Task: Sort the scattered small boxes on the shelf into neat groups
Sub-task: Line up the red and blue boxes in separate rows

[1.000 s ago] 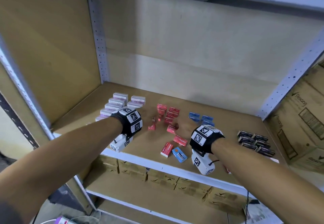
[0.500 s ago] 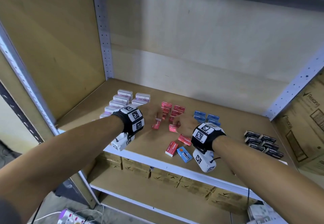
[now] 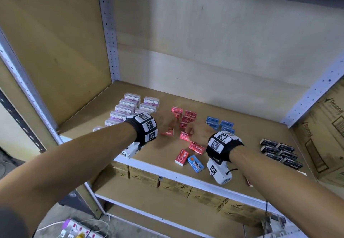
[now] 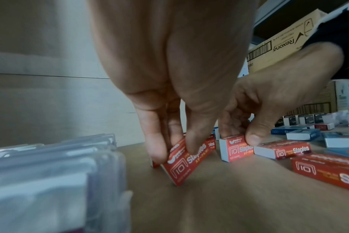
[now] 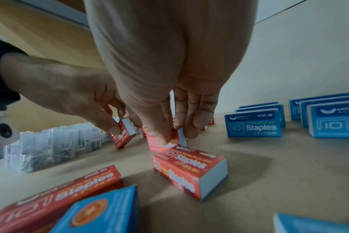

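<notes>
I see small red cardboard staple boxes printed "10 Staples" in white, with pale grey ends. My left hand (image 4: 169,66) pinches one tilted red staple box (image 4: 184,159) between thumb and fingers, one corner down on the brown shelf board (image 3: 149,150). Just right of it, my right hand (image 5: 159,55) pinches a second red staple box (image 5: 163,139), standing on its long edge. Both sit just in front of the tidy red box group (image 3: 184,116), which I take as my landmark.

Nearer the shelf's front edge than that group lie two loose red boxes (image 3: 197,147) and one blue box with an orange round mark (image 3: 194,163). Right of the group stand the blue staple boxes (image 3: 220,124) in rows; far right, the black small boxes (image 3: 279,151). Left of it stand clear plastic cases with purple labels (image 3: 128,107), holding what look like small metal clips.

A brown cardboard carton printed "Rexona" (image 3: 327,129) stands beyond the shelf's right post.
</notes>
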Demonstrator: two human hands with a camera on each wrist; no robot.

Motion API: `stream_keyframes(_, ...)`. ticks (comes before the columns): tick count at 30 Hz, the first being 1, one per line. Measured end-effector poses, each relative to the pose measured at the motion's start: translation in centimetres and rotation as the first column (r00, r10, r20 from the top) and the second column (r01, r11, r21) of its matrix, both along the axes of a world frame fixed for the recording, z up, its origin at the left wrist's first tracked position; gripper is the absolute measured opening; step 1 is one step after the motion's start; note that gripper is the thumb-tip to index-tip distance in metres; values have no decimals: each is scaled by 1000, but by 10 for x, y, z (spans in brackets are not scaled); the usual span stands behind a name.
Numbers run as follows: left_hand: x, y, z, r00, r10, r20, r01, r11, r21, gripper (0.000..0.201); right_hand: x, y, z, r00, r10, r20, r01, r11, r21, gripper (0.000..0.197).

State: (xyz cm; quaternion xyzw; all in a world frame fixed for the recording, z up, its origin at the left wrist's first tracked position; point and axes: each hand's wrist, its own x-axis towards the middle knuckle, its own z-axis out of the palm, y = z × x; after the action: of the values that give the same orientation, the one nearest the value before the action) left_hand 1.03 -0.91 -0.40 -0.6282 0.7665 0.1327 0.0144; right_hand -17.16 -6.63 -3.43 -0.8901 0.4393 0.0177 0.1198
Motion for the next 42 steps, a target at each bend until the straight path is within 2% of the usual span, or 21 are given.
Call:
stream_keyframes(5, 4, -4, -3, 999, 44, -19, -44, 999, -19, 24, 2, -2, -1, 999, -25, 27, 25, 1000, -1, 29)
stream_keyframes(17, 7, -10, -14, 999, -12, 45, 11, 1000, 26, 20, 5, -6, -9, 996, -59, 62, 58, 998, 13, 25)
stream_keyframes(20, 3, -12, -14, 997, 10, 78, -11, 1000, 16, 23, 6, -6, -10, 996, -59, 68, 59, 998, 5, 25)
stream_keyframes(24, -3, -15, -18, 996, 61, 66, -59, 998, -27, 17, 11, -7, -8, 998, -46, 46, 46, 999, -3, 23)
stream_keyframes(30, -11, -22, -18, 991, 117, 57, -114, 991, -64, 20, 18, -8, -6, 999, -35, 30, 37, 999, -40, 15)
stream_keyframes(34, -8, -25, -21, 990, 128, 61, -123, 989, -82, 14, 20, -7, -6, 998, -41, 53, 42, 999, -24, 10)
stream_keyframes(42, -7, -25, -20, 987, 114, 112, -108, 993, -57, 8, 20, -7, -5, 997, -45, 55, 47, 999, -18, 15)
